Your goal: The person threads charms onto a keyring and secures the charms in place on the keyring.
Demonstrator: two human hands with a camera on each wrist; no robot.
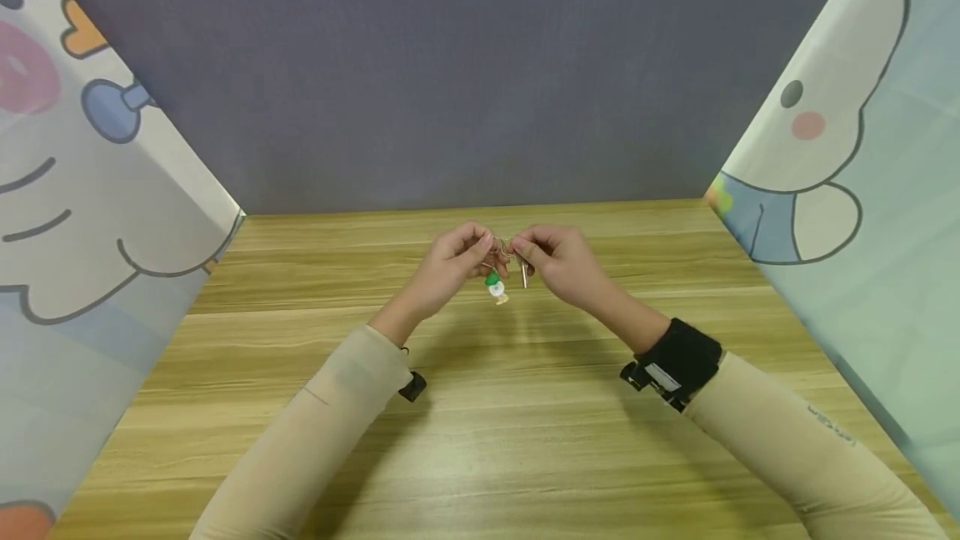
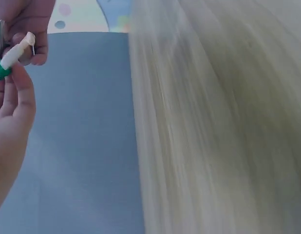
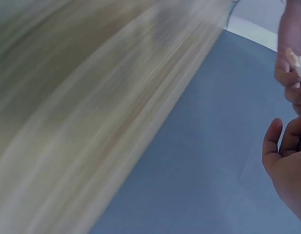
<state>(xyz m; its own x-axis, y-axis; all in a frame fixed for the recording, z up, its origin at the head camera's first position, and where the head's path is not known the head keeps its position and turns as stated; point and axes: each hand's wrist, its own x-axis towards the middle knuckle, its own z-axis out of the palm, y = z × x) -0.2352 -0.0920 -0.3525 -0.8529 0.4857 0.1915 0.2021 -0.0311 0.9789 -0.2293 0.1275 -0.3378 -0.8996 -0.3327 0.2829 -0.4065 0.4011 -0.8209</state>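
Both hands meet over the far middle of the table, a short distance apart. My left hand (image 1: 450, 267) pinches a keychain, from which a small figure charm (image 1: 496, 287) with a green top and white body dangles. The right hand (image 1: 564, 263), thumb against its fingers, grips the metal key (image 1: 524, 275) end, with the shaft pointing down below the fingertips. Between the two sets of fingertips runs a thin metal ring (image 1: 506, 248), partly hidden by them. In the left wrist view the charm (image 2: 15, 56) sits right above the left fingertips.
The wood-grain table (image 1: 480, 440) lies beneath both forearms. A dark grey panel (image 1: 465, 73) rises behind its far edge. Cartoon-printed sheets (image 1: 817, 132) flank it on both sides. A black strap (image 1: 682, 361) wraps the right wrist.
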